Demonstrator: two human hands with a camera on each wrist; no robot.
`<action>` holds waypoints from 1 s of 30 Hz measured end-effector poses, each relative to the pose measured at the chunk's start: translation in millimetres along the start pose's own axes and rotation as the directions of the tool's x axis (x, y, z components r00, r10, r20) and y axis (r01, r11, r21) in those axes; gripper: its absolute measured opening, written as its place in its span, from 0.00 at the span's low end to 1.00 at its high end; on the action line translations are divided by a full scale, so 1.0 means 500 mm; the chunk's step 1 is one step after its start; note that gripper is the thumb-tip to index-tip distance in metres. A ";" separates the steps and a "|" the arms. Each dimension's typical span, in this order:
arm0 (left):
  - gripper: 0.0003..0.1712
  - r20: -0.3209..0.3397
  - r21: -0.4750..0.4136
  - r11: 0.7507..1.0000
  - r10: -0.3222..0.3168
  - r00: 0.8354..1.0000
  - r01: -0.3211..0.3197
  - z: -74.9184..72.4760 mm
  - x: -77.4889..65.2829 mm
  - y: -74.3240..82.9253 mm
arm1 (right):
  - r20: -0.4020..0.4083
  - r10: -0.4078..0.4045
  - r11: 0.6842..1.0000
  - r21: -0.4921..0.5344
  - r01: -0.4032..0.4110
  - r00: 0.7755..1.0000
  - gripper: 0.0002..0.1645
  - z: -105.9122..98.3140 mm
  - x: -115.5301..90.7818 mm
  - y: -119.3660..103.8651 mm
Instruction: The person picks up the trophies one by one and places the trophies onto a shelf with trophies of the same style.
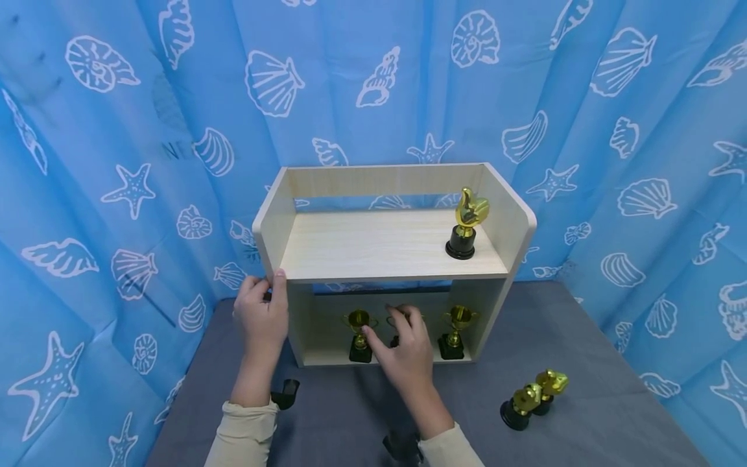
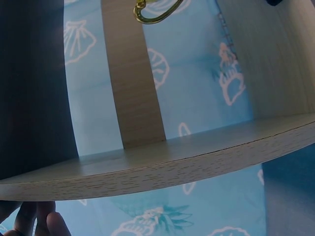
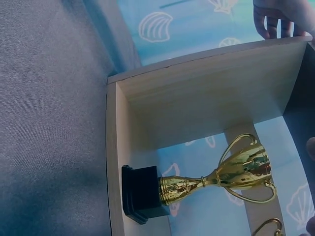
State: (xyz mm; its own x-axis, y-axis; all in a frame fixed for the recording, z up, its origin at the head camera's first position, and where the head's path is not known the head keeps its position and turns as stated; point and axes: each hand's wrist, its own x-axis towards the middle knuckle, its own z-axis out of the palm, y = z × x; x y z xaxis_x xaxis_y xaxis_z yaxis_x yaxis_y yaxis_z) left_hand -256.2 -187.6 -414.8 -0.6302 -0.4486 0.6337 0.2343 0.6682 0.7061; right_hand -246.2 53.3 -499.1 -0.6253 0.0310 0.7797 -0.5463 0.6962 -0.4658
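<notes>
Right hand [image 1: 406, 347]: fingers bent, thumb apart; I cannot tell whether they hold the middle cup [image 1: 395, 340], upright just beyond them in the shelf [image 1: 362, 243], between two cups [image 1: 360, 332]. Left hand [image 1: 264, 314], farther off, grips the shelf's side.

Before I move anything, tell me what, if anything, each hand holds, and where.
The left hand grips the shelf by its left side. The right hand is at the middle cup; whether it holds it cannot be told.
</notes>
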 end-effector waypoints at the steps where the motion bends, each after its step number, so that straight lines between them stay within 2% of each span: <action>1: 0.32 0.003 0.002 1.000 -0.002 1.000 0.002 -0.001 -0.001 0.000 | 0.000 -0.005 1.000 0.004 0.005 1.000 0.31 -0.002 -0.002 0.000; 8: 0.32 -0.002 0.004 1.000 -0.005 1.000 0.005 0.000 -0.003 -0.001 | -0.011 -0.048 0.998 0.038 0.049 0.999 0.30 -0.018 -0.015 0.000; 16: 0.33 0.001 0.002 1.000 -0.006 1.000 0.006 0.002 -0.003 -0.002 | -0.014 -0.066 0.997 0.026 0.067 0.998 0.29 -0.040 -0.026 0.009; 30: 0.33 0.010 0.002 1.000 -0.021 1.000 0.021 -0.003 -0.003 0.007 | -0.013 -0.031 0.999 0.006 0.031 0.999 0.26 -0.084 -0.040 0.028</action>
State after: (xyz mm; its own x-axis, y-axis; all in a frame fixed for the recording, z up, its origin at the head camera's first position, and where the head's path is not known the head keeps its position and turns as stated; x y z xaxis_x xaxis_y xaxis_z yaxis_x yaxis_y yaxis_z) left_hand -253.3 -185.3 -413.0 -0.6425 -0.4567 0.6153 0.2194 0.6597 0.7188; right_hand -218.2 92.3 -503.6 -0.6005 0.0186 0.7994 -0.5687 0.6928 -0.4434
